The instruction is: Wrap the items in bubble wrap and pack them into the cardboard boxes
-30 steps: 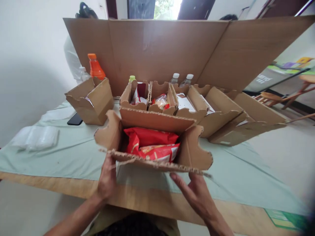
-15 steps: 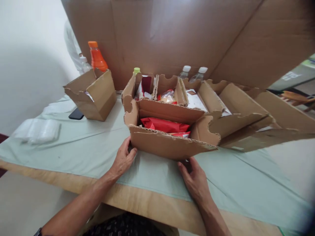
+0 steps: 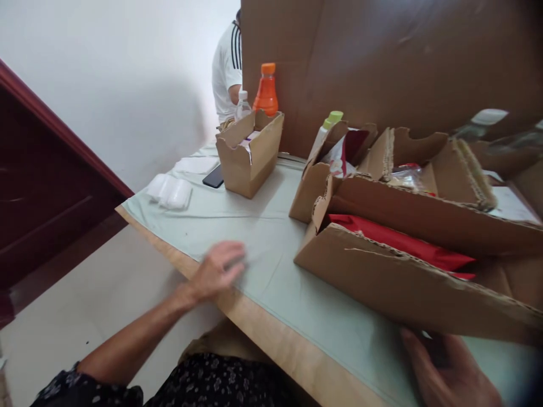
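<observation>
My left hand [image 3: 219, 268], slightly blurred, hovers over the front edge of the cloth-covered table. Its thumb and fingers are apart and nothing is in them. At lower right my right hand [image 3: 449, 367] is beside the base of the front cardboard box [image 3: 382, 277]. Its thumb and fingers are spread; whether the fingertips touch the box I cannot tell. Inside that box lies a red packet [image 3: 399, 240]. Behind it, one cardboard bin holds a white and dark red packet [image 3: 345, 152], and another a clear wrapped item [image 3: 407, 177].
A separate cardboard box [image 3: 258, 164] stands farther left, with an orange bottle [image 3: 266, 93] and a clear bottle [image 3: 242, 106] behind it. Near it lie a phone [image 3: 213, 177] and rolled plastic bags [image 3: 169, 191]. A person in a white shirt [image 3: 224, 68] is partly behind the cardboard partition [image 3: 382, 62].
The view has swung left, so the boxes appear farther right. My left hand has come away from the front box's left corner. My right hand stays by its base.
</observation>
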{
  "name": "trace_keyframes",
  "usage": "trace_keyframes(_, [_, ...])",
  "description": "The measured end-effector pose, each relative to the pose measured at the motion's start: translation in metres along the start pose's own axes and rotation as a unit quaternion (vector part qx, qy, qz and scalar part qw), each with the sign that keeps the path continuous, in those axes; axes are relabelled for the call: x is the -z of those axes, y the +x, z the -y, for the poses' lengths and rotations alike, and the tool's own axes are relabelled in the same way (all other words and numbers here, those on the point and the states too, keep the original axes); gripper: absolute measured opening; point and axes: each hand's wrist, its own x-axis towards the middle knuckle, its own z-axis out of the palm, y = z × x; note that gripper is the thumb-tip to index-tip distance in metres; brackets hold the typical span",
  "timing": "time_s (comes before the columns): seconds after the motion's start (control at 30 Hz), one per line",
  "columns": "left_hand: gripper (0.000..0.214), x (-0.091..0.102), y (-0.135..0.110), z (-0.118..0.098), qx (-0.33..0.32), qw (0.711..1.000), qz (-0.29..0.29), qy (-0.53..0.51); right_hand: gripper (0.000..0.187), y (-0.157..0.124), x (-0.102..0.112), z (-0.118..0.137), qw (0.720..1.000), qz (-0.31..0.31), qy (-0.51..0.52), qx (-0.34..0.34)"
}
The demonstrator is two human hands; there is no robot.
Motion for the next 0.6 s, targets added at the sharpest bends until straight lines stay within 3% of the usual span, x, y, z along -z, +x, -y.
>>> trace_keyframes(0.07, [0.03,0.033,0.018,0.044,0.121,0.978,-0.116,0.121,0.028,0.001,-0.001,-0.001,1.0,-0.021,0.0,-0.007])
trace_keyframes(0.13, [0.037,0.062,0.038,0.085,0.176,0.956,-0.168,0.164,0.032,0.002,-0.002,0.001,1.0,-0.026,-0.004,-0.014])
trace_keyframes(0.23, [0.036,0.084,0.062,0.126,0.242,0.924,-0.204,0.213,0.033,0.003,-0.001,0.008,1.0,0.0,0.0,-0.024])
trace_keyframes(0.3, [0.027,0.086,0.071,0.137,0.254,0.918,-0.208,0.224,0.035,0.002,0.0,0.013,1.0,-0.001,0.003,-0.027])
trace_keyframes(0.43, [0.019,0.072,0.069,0.124,0.21,0.92,-0.232,0.235,0.041,0.001,0.001,0.016,1.0,-0.001,-0.016,-0.023])
trace_keyframes(0.6, [0.019,0.028,0.036,0.056,0.018,0.952,-0.247,0.177,0.052,-0.003,-0.003,0.009,0.999,-0.03,0.002,-0.01])
